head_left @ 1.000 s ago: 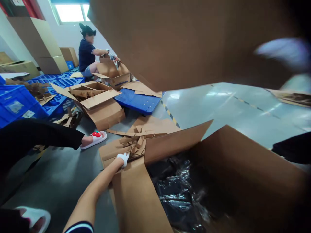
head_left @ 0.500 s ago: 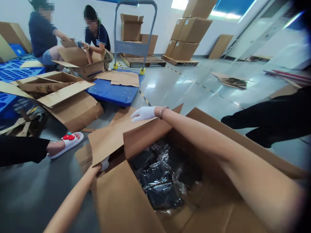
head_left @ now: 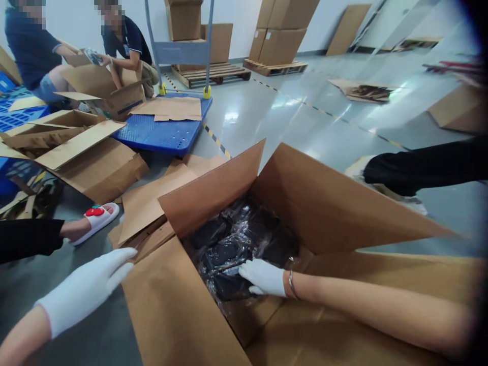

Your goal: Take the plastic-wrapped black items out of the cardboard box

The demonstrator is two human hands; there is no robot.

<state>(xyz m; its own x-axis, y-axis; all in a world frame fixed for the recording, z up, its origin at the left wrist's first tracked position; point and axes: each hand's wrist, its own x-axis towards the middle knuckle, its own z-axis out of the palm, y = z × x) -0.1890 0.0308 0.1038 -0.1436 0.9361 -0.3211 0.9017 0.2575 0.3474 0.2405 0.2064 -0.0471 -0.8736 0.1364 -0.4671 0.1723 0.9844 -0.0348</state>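
Observation:
A big open cardboard box [head_left: 328, 203] stands on the floor in front of me, flaps spread wide. Inside lie black items wrapped in clear plastic [head_left: 236, 239]. My right hand [head_left: 265, 277], in a white glove, reaches down into the box and its fingers rest on one of the wrapped black items; whether they grip it I cannot tell. My left hand [head_left: 86, 290], also gloved in white, hovers flat and empty with fingers extended beside the box's near-left flap [head_left: 168, 310], just short of touching it.
Flat cardboard sheets [head_left: 152, 198] lie left of the box. A blue platform trolley [head_left: 163, 133] stands beyond. Two people sit at the far left over an open carton [head_left: 110, 94]. My legs in black stretch out both sides; a white slipper [head_left: 97, 216] is on the left. Stacked boxes on pallets [head_left: 278, 35] stand at the back.
My right hand has come off the far flap and dropped into the box onto the wrapped items. My left hand has let go of the cardboard sheets and pulled back toward me.

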